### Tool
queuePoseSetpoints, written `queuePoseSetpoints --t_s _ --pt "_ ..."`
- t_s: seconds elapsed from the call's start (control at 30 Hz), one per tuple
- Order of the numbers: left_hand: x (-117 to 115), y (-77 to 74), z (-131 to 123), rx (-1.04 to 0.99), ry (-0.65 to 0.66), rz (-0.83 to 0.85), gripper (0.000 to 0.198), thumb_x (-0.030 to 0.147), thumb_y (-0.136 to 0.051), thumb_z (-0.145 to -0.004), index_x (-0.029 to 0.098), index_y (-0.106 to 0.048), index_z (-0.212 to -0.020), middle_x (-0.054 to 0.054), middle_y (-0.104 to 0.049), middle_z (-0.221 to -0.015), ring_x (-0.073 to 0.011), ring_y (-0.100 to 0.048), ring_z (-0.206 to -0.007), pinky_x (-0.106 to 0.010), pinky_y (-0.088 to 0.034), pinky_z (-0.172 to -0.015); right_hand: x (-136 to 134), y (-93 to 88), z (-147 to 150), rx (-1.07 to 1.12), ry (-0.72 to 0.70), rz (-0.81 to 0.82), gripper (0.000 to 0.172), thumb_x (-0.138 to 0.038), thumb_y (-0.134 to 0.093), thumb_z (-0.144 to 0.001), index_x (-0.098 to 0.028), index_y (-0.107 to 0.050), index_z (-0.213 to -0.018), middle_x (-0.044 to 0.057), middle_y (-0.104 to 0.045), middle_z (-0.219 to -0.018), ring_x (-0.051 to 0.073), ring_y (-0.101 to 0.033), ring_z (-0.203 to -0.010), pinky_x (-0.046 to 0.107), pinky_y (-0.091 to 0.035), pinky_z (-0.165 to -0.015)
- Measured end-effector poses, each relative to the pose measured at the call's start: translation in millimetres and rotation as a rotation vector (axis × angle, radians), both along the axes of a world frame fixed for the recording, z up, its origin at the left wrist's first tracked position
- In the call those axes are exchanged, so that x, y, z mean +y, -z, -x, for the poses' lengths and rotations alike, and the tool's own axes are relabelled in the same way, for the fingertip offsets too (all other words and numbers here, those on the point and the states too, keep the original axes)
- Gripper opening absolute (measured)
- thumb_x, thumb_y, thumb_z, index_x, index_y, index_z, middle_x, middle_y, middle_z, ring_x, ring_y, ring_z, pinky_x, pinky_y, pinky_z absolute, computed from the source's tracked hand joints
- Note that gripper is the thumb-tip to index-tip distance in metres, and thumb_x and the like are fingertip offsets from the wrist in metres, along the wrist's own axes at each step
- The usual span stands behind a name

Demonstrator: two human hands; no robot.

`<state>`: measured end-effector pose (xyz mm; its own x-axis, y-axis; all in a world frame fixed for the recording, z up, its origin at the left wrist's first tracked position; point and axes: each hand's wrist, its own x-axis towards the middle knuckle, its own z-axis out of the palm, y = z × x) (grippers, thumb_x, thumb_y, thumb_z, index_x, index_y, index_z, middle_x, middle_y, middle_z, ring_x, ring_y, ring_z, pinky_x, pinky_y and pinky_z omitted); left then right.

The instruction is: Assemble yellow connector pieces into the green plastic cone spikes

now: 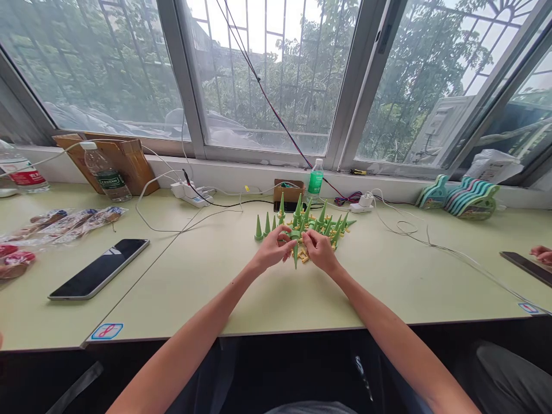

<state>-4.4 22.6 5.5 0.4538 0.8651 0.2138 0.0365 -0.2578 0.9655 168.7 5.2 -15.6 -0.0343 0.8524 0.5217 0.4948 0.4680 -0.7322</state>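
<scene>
My left hand (276, 248) holds a green cone-shaped spike (295, 254) between thumb and fingers, its point turned down toward the table. Close beside it, my right hand (318, 249) is closed in a pinch at the spike's wide end; whatever lies between those fingers is too small to make out. Behind both hands spreads a pile of green spikes (322, 214) with small yellow parts among them. A few spikes (259, 229) stand upright at its left. Several loose yellow pieces (304, 256) lie on the table under my hands.
A phone (100, 269) and wrapped packets (71, 224) lie left. Behind the pile are a small brown box (288, 187) and a green-labelled bottle (315, 178). Cables and a power strip (196, 195) run along the back. Teal hangers (472, 197) stand right, near another person's hand (542, 253).
</scene>
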Motion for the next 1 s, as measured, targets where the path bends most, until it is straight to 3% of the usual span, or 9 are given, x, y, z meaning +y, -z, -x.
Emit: queuePoseSetpoints --t_s 0.17,0.67,0.83,0.9,1.0 --pt "-1.0 1.8 -1.0 0.046 -0.022 -0.12 0.04 0.046 -0.066 -0.076 0.022 -0.048 -0.101 0.005 -0.051 -0.07 -0.0067 -0.05 -0.044 -0.018 -0.038 -0.037 2.4 1.5 0.1 0.007 -0.003 0.044 0.045 -0.052 -0.038 -0.093 -0.021 -0.031 -0.062 -0.006 -0.036 -0.046 0.009 -0.038 -0.04 0.024 -0.03 -0.044" --pt "-3.6 -5.9 -2.2 0.049 -0.126 -0.152 0.043 0.047 -0.065 -0.077 0.022 -0.05 -0.108 -0.001 -0.06 -0.085 -0.0068 -0.053 -0.047 -0.017 -0.037 -0.036 2.7 1.9 1.5 0.142 -0.04 0.08 0.045 -0.058 -0.039 -0.092 -0.021 -0.041 -0.067 -0.002 -0.046 -0.055 0.01 -0.045 -0.041 0.023 -0.033 -0.041" --pt "-0.3 -6.1 -3.0 -0.016 -0.179 -0.127 0.036 0.053 -0.057 -0.083 0.018 -0.052 -0.079 0.002 -0.056 -0.062 -0.0064 -0.046 -0.038 -0.019 -0.034 -0.035 -0.4 -0.6 1.8 0.223 -0.073 0.082 0.042 -0.059 -0.038 -0.092 -0.022 -0.043 -0.074 -0.006 -0.037 -0.05 0.01 -0.039 -0.037 0.024 -0.032 -0.039" --pt "-0.1 -7.5 -3.4 -0.014 -0.159 -0.095 0.045 0.057 -0.05 -0.086 0.016 -0.051 -0.065 0.002 -0.05 -0.049 -0.0071 -0.043 -0.035 -0.021 -0.033 -0.036 -2.1 -1.6 2.2 0.242 -0.09 0.067 0.04 -0.059 -0.04 -0.091 -0.022 -0.043 -0.075 -0.005 -0.038 -0.052 0.01 -0.04 -0.039 0.023 -0.032 -0.04" --pt "-1.2 -9.7 -3.6 0.001 -0.08 0.009 0.06 0.063 -0.041 -0.087 0.014 -0.054 -0.055 -0.002 -0.053 -0.048 -0.008 -0.042 -0.034 -0.022 -0.032 -0.036 -4.8 -3.4 2.8 0.224 -0.101 0.051 0.038 -0.057 -0.041 -0.091 -0.022 -0.046 -0.077 -0.004 -0.041 -0.055 0.01 -0.041 -0.042 0.023 -0.034 -0.042"
